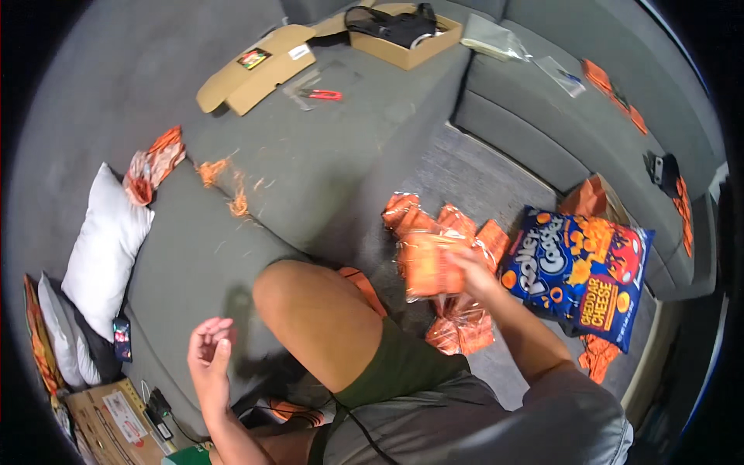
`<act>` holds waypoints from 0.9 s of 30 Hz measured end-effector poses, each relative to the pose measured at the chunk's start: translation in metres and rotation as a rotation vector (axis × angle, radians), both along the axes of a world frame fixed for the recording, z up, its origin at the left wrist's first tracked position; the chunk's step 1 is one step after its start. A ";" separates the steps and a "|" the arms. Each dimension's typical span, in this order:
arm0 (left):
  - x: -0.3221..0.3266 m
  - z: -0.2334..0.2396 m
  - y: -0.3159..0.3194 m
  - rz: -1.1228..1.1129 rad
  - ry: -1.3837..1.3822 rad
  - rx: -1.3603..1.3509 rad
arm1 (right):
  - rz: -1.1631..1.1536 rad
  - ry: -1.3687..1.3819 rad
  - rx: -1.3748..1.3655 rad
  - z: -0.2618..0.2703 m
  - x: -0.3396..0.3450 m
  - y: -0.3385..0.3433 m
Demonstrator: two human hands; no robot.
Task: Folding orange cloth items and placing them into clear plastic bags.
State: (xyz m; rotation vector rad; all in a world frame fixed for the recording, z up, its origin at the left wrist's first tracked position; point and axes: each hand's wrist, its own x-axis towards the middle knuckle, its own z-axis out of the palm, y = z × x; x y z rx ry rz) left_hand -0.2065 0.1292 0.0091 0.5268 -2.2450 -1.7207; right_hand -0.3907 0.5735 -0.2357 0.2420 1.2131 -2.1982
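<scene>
My right hand [474, 272] grips an orange packet [427, 264] in a clear plastic wrapper, fingers over its right edge. What is inside looks like folded orange fabric, though blur hides the detail. Beneath and around it, several similar orange packets [493, 239] lie in a loose pile on the grey floor. More clear-wrapped orange packets [462, 331] sit nearer my lap. My left hand [210, 354] holds nothing; its fingers are partly curled and apart, palm turned inward, over the grey sofa seat [192, 261] left of my bare knee.
A big blue cheese-snack bag [572, 273] stands right of the pile. Orange fibre tangles [212, 172] and a red-handled tool [321, 94] lie on the seat. An opened cardboard box [273, 67], a box of black items [407, 55] and a white pillow [107, 250] sit farther out.
</scene>
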 end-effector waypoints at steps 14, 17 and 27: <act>0.094 -0.045 -0.027 0.364 -0.207 -0.035 | 0.068 0.702 1.641 -0.121 -0.070 0.034; 0.109 -0.055 -0.020 0.362 -0.198 -0.089 | 0.001 0.732 1.683 -0.143 -0.102 -0.010; 0.159 -0.060 -0.006 0.591 -0.154 -0.055 | -0.125 0.686 1.717 -0.150 -0.139 -0.030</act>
